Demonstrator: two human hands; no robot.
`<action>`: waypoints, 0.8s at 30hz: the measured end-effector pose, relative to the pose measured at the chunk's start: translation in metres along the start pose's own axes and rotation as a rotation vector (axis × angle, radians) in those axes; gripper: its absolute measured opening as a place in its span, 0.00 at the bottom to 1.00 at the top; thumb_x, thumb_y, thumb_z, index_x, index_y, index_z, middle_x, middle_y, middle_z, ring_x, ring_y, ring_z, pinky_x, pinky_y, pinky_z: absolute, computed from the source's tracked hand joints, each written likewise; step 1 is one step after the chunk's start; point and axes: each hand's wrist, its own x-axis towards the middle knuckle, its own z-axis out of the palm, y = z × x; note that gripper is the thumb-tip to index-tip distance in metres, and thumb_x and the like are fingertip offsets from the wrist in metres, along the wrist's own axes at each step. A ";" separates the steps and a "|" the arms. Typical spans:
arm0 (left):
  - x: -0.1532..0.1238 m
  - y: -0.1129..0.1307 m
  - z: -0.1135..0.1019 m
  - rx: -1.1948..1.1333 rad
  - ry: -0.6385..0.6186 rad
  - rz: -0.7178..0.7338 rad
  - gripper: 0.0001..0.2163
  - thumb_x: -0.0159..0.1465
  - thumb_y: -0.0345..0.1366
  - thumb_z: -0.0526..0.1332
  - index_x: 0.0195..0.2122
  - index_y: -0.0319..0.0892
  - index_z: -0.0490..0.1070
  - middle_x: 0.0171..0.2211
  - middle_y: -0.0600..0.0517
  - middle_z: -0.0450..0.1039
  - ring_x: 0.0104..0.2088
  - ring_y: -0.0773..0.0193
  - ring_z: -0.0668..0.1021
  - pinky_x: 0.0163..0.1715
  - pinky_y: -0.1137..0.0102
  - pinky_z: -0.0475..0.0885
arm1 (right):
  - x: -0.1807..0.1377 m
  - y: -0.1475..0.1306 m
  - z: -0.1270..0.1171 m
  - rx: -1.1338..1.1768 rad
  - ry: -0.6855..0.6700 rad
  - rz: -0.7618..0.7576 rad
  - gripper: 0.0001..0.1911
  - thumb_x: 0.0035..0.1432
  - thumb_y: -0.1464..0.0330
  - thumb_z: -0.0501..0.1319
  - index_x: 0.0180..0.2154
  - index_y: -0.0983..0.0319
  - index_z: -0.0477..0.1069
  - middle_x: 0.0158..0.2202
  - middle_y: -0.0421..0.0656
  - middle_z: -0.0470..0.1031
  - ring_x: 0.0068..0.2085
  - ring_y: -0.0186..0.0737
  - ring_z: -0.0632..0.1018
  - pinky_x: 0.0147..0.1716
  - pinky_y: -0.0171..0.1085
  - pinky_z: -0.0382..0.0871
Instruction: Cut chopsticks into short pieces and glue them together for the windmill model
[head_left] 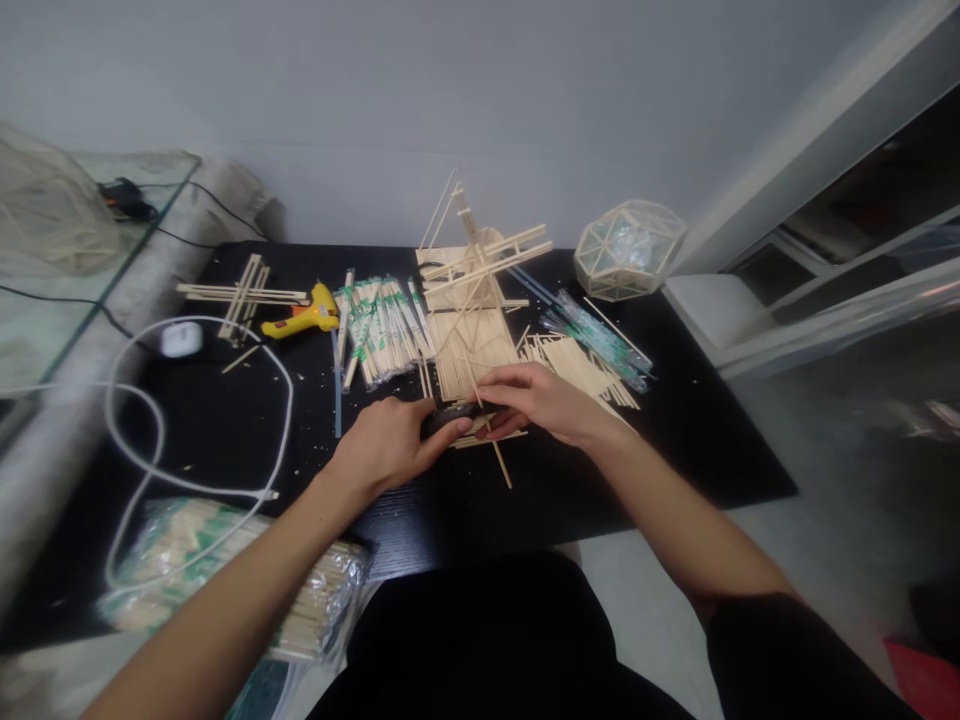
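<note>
Black counter by a grey wall, two hands among wooden sticks

Seen from the head, the black counter (697,440) runs up to the grey wall (360,120). At its near middle, the left hand (394,435) is curled round a dark tool (448,416), thumb along the near side; what kind of tool is too blurred to tell. Just to the right, the right hand (536,400) has its fingertips nearly together, pinching a thin stick (501,462) that slants down toward the near edge.

Beyond both hands lies a panel of sticks (457,355) set side by side, and at its far end rises a wooden frame (469,222) with crossed arms. Left of the panel are paper-wrapped chopsticks (386,330), then a yellow glue gun (311,312). To the right are loose sticks (577,370), plastic wrappers (607,340) and, farther off, a many-sided stick ball (630,250). A white cable (289,400) loops across the left.
</note>
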 end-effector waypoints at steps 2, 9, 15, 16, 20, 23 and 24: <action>-0.001 0.001 0.001 0.033 0.026 -0.013 0.31 0.69 0.64 0.46 0.30 0.43 0.73 0.23 0.46 0.73 0.24 0.55 0.75 0.26 0.66 0.60 | -0.001 0.000 0.000 0.001 0.001 -0.004 0.04 0.63 0.71 0.66 0.35 0.64 0.79 0.37 0.45 0.82 0.30 0.37 0.85 0.34 0.35 0.85; 0.002 -0.002 0.002 0.139 0.065 -0.053 0.33 0.67 0.67 0.45 0.28 0.43 0.72 0.21 0.47 0.70 0.23 0.56 0.73 0.25 0.67 0.57 | -0.003 0.001 -0.004 -0.054 0.064 -0.017 0.02 0.63 0.71 0.67 0.36 0.63 0.77 0.39 0.45 0.81 0.27 0.35 0.84 0.32 0.36 0.85; 0.010 -0.020 -0.002 0.020 0.061 -0.170 0.32 0.66 0.68 0.47 0.23 0.44 0.67 0.19 0.50 0.64 0.22 0.59 0.68 0.26 0.66 0.53 | -0.006 0.004 -0.011 -0.082 0.158 -0.031 0.04 0.64 0.68 0.66 0.37 0.62 0.75 0.43 0.46 0.79 0.28 0.34 0.84 0.29 0.32 0.83; 0.011 -0.022 -0.002 -0.046 0.073 -0.181 0.32 0.66 0.67 0.47 0.22 0.44 0.66 0.19 0.50 0.64 0.23 0.60 0.68 0.26 0.66 0.54 | -0.007 0.004 -0.010 -0.082 0.173 -0.032 0.04 0.64 0.68 0.66 0.38 0.62 0.74 0.43 0.45 0.78 0.28 0.34 0.84 0.30 0.32 0.83; 0.013 -0.021 0.000 -0.430 0.184 -0.151 0.25 0.67 0.60 0.55 0.25 0.43 0.68 0.21 0.53 0.67 0.25 0.62 0.70 0.27 0.68 0.59 | -0.012 0.008 -0.003 -0.105 0.131 0.001 0.07 0.61 0.66 0.69 0.36 0.62 0.74 0.40 0.44 0.78 0.28 0.35 0.84 0.30 0.34 0.83; 0.012 -0.016 0.004 -0.700 0.262 -0.097 0.19 0.64 0.54 0.62 0.32 0.41 0.74 0.25 0.53 0.70 0.26 0.64 0.71 0.28 0.69 0.62 | -0.017 0.013 0.006 -0.146 0.062 0.018 0.07 0.59 0.67 0.70 0.33 0.63 0.75 0.32 0.41 0.77 0.26 0.35 0.83 0.27 0.33 0.81; 0.011 -0.014 0.006 -0.766 0.271 -0.074 0.17 0.64 0.51 0.64 0.34 0.41 0.76 0.26 0.53 0.72 0.27 0.64 0.71 0.28 0.69 0.64 | -0.019 0.014 0.009 -0.161 0.052 0.019 0.07 0.58 0.67 0.70 0.32 0.63 0.75 0.30 0.40 0.76 0.26 0.35 0.83 0.26 0.33 0.80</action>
